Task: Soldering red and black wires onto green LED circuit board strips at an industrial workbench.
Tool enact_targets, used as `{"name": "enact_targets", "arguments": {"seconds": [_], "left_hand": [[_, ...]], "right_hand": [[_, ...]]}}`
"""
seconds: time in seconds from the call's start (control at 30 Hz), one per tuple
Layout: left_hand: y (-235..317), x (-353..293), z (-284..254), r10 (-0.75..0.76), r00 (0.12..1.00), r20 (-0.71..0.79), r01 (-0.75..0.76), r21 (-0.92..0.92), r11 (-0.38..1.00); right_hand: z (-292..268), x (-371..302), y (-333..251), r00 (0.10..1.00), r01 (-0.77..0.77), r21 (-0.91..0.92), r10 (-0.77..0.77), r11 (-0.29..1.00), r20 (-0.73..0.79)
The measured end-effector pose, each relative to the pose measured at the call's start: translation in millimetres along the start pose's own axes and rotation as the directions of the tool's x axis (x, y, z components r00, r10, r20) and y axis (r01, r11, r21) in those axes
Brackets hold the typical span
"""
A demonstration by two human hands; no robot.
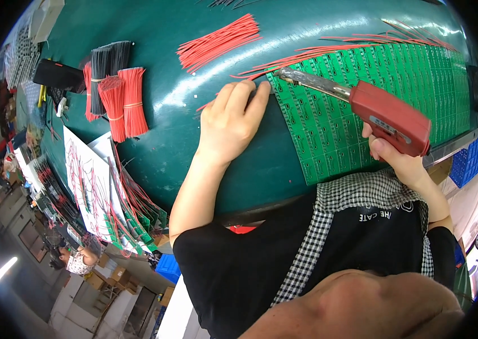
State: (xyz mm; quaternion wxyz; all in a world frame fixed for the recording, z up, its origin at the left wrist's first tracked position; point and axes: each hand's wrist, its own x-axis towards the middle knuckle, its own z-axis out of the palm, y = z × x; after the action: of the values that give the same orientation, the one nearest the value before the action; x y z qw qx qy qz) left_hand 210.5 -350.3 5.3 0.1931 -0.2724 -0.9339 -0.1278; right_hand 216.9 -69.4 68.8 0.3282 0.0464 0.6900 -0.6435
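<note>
In my right hand (390,148) is a red soldering gun (388,116), its handle gripped and its metal barrel aimed left. The tip is over the upper left corner of a large sheet of green circuit boards (329,118). Just left of that corner, my left hand (232,121) is closed with its fingers bent, on a red wire (206,105) whose end shows beyond the knuckles; my fingers hide the grip itself. More red wires (306,53) lie along the sheet's far edge, pointing left. The soldering tip and my left fingertips are close together.
A loose pile of red wires (219,42) lies farther back on the green mat (165,158). Bundled red wires (135,104) and black wires (109,62) are at left, beside a black case (58,76). Wired boards on white sheets (87,181) stand near the left edge. A blue crate (466,163) is at right.
</note>
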Motion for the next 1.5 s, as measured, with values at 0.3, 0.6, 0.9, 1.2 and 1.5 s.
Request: {"name": "enact_targets", "arguments": {"seconds": [0.3, 0.6, 0.9, 1.2, 1.5], "left_hand": [[-2, -2, 2, 0.023, 1.0, -0.008, -0.023, 0.039, 0.999], [1, 2, 0, -0.028, 1.0, 0.012, 0.028, 0.002, 1.0], [1, 1, 2, -0.023, 1.0, 0.016, 0.022, 0.007, 1.0], [2, 1, 0, -0.002, 0.999, 0.035, 0.0, 0.05, 0.999], [-2, 0, 2, 0.09, 0.995, 0.038, -0.094, 0.143, 0.985]], "right_hand": [[3, 4, 6, 1.0, 0.023, -0.017, -0.023, 1.0, 0.002], [2, 4, 6, 0.999, 0.048, -0.056, -0.047, 0.997, 0.005], [0, 4, 6, 0.999, 0.035, -0.062, -0.036, 0.997, -0.006], [-2, 1, 8, 0.998, -0.033, -0.168, 0.023, 0.985, -0.062], [5, 5, 1, 0.996, 0.087, -0.119, -0.086, 0.989, 0.019]]}}
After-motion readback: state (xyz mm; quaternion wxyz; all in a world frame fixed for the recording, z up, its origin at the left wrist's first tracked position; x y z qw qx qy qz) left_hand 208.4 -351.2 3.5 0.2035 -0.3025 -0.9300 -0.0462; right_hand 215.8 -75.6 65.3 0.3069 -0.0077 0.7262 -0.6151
